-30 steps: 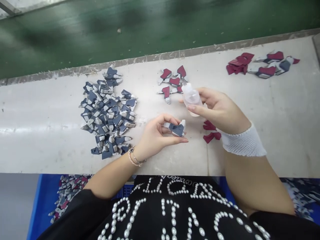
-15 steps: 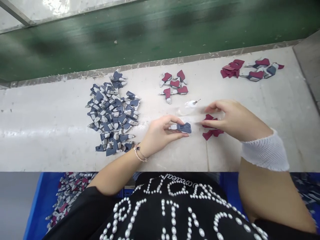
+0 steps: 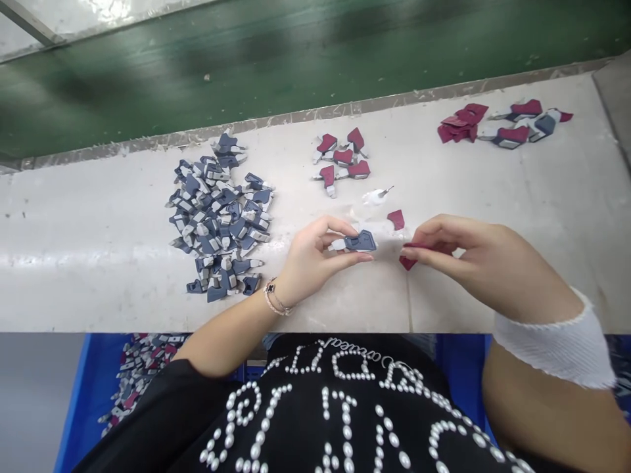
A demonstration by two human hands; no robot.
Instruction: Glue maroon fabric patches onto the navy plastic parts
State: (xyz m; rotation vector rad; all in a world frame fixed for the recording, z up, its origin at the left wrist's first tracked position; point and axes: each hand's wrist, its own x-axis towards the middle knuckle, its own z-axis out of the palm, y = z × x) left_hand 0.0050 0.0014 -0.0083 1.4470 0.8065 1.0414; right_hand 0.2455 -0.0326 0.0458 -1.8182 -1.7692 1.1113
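Note:
My left hand (image 3: 315, 257) grips a blue-grey and white part (image 3: 361, 241) between thumb and fingers, its recessed face turned up. To the right, my right hand (image 3: 456, 253) pinches a small maroon piece (image 3: 413, 246), seen mostly edge-on, just above the table. One loose maroon piece (image 3: 396, 219) lies beyond those fingertips, and another (image 3: 407, 263) is partly hidden below them. Behind the held part, a small white bottle with a metal needle tip (image 3: 376, 196) lies on its side.
A large heap of blue-grey parts (image 3: 221, 217) covers the table's left middle. Several maroon-topped parts (image 3: 344, 156) sit at centre back. Maroon pieces (image 3: 462, 123) and assembled parts (image 3: 513, 135) lie back right. A blue bin (image 3: 79, 394) of parts stands below the front edge.
My right hand has moved slightly right and down and now pinches a maroon piece. The maroon pieces near it are spread differently. My left hand still holds the blue-grey part.

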